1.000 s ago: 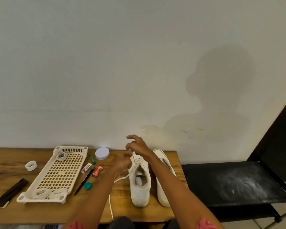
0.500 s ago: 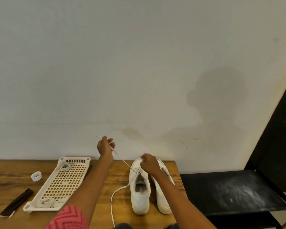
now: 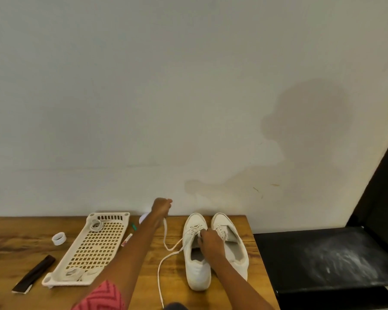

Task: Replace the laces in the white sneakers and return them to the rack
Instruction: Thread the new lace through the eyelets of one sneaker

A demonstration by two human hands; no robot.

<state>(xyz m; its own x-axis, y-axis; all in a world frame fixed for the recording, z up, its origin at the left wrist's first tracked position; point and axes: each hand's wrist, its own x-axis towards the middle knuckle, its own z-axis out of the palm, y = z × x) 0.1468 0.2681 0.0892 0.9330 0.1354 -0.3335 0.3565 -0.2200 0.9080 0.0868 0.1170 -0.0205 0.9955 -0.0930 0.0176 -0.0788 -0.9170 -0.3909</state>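
Step in hand: lace work on the left-hand sneaker point(image 3: 196, 253); whether the lace is going in or coming out cannot be told. Both white sneakers stand side by side near the right edge of the counter point(image 3: 253, 249), toes toward the far edge at the wall. The second sneaker point(image 3: 230, 240) is touching or just beside the first.

Hand states:
- Left hand point(image 3: 161, 208): closed around one run of the white lace point(image 3: 166, 240), raised near the far edge of the counter, well apart from the shoe. The lace hangs from this hand in a slack loop down to the eyelet area.
- Right hand point(image 3: 207, 240): fingers curled over the tongue and eyelets of the left-hand sneaker, steadying it. Whether it also pinches the lace cannot be told.

A second run of lace trails from the shoe toward the near edge of the counter.

A perforated tray point(image 3: 92, 247) lies toward the left, holding coiled laces.

Next move, as judged: take up the slack in the loop, keeping the shoe pinned by the right hand so it does not slide. The rack is not identifiable with certainty.
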